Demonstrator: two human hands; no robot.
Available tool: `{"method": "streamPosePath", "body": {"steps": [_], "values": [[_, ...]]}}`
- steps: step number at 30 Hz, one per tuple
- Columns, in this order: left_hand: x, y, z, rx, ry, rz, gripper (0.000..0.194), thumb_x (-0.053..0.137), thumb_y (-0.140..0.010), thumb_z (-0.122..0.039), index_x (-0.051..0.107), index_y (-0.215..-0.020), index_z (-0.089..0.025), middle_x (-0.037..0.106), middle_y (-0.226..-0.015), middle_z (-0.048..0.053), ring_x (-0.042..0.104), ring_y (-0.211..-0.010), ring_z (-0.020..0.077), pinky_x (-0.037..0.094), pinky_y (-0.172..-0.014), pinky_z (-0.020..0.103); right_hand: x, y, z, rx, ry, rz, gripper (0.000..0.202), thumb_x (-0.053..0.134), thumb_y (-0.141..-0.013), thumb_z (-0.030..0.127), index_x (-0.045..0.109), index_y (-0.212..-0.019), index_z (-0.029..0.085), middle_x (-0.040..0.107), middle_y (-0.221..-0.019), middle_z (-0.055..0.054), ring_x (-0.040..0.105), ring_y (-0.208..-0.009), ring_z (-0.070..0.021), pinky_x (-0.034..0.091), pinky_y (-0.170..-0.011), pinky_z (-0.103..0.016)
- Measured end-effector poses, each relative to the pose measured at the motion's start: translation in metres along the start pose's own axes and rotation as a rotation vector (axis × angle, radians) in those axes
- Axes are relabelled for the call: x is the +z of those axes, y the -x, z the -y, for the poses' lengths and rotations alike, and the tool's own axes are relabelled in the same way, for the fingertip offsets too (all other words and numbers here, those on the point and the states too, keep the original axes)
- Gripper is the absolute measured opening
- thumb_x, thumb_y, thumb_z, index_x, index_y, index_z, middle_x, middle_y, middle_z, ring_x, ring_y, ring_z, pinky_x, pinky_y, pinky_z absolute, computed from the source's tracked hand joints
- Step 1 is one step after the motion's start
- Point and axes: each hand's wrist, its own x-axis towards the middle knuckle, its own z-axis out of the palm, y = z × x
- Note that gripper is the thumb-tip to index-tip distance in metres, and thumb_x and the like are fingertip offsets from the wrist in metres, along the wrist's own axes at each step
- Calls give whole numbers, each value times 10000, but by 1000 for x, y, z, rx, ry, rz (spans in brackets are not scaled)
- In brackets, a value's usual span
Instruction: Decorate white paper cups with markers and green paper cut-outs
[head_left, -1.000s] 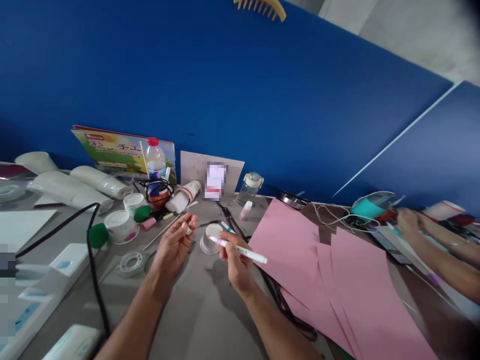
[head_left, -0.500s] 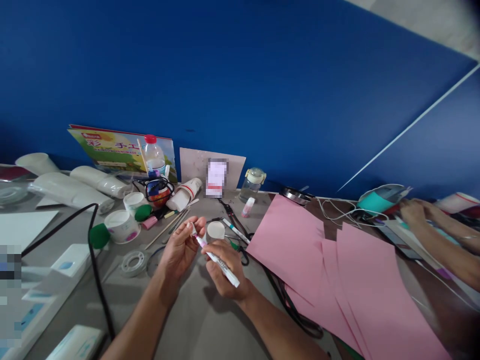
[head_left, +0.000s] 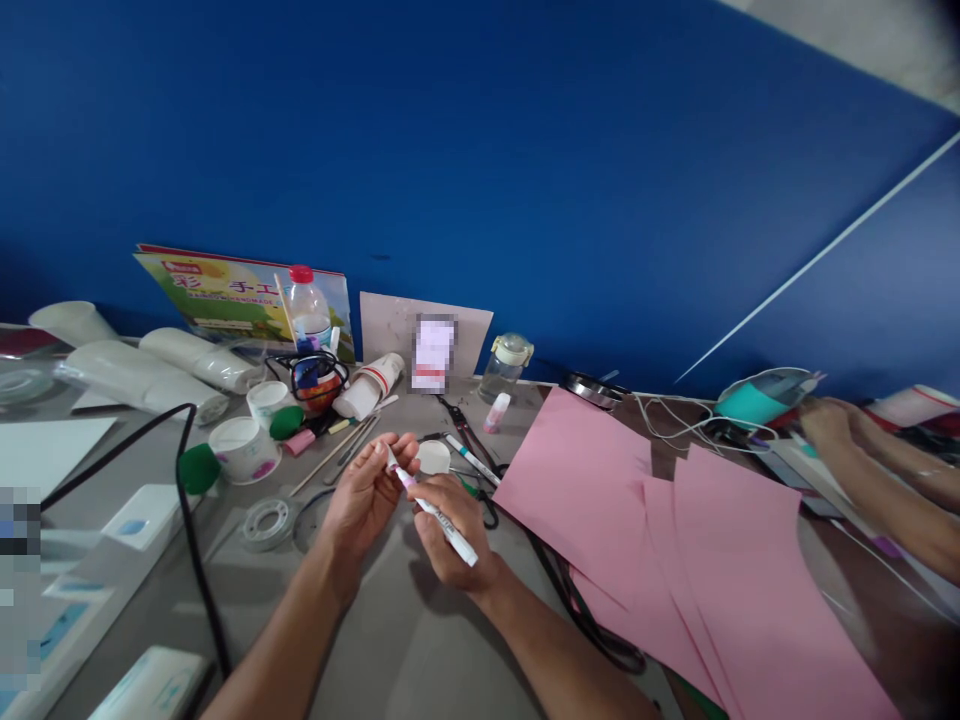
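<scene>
My right hand (head_left: 454, 525) grips a white paint marker (head_left: 450, 535) with a pinkish-purple band near its tip, held like a pen. My left hand (head_left: 369, 490) is closed, pinching a small white piece (head_left: 391, 460) between thumb and fingers. The marker's tip meets this piece or lies right at it; the fingers partly hide the spot. Just behind my hands stands a small white cup (head_left: 433, 458). A second white marker with a teal band (head_left: 471, 458) lies to its right, beside black-handled scissors (head_left: 461, 425).
Pink paper sheets (head_left: 720, 560) spread on the right. A clear jar (head_left: 505, 368) and a glue stick (head_left: 496, 412) stand behind. To the left are paper cups (head_left: 241, 450), a tape roll (head_left: 268, 523) and a black cable (head_left: 191, 530). Another person's arms (head_left: 877, 490) reach in at far right.
My hands stay in nearly the same place, the marker still at the small white piece. My left fingers have shifted slightly, and the view has moved a little.
</scene>
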Motion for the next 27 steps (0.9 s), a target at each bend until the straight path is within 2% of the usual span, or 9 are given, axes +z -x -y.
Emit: {"method": "streamPosePath", "body": {"steps": [6, 13, 20, 27], "values": [[6, 3, 2, 53, -66, -17, 183, 730, -777, -241, 648, -919, -160, 759, -941, 81, 730, -805, 183, 593, -798, 343, 1, 0, -3, -37, 23, -15, 306, 509, -856, 178, 652, -1115, 255, 716, -954, -70, 658, -853, -225, 497, -818, -394], [10, 8, 6, 101, -186, 11, 298, 738, -763, -390, 644, -940, -170, 758, -950, 96, 729, -879, 250, 566, -840, 413, 1, 2, -3, -69, 89, -21, 357, 514, -846, 151, 630, -1169, 252, 702, -1009, -88, 650, -946, -242, 514, -845, -418], [18, 17, 8, 174, -281, -15, 369, 741, -734, -442, 666, -967, -165, 764, -927, 98, 723, -897, 269, 563, -782, 378, 0, 4, -7, -100, 114, -44, 360, 482, -871, 156, 584, -1206, 243, 675, -1064, -102, 637, -1008, -234, 534, -858, -400], [20, 25, 16, 317, -370, -51, 315, 674, -800, -473, 652, -918, -182, 762, -943, 83, 718, -897, 236, 549, -715, 301, 0, 0, -7, -187, 67, -18, 317, 429, -900, 150, 557, -1182, 215, 643, -1016, -99, 634, -938, -197, 545, -834, -348]]}}
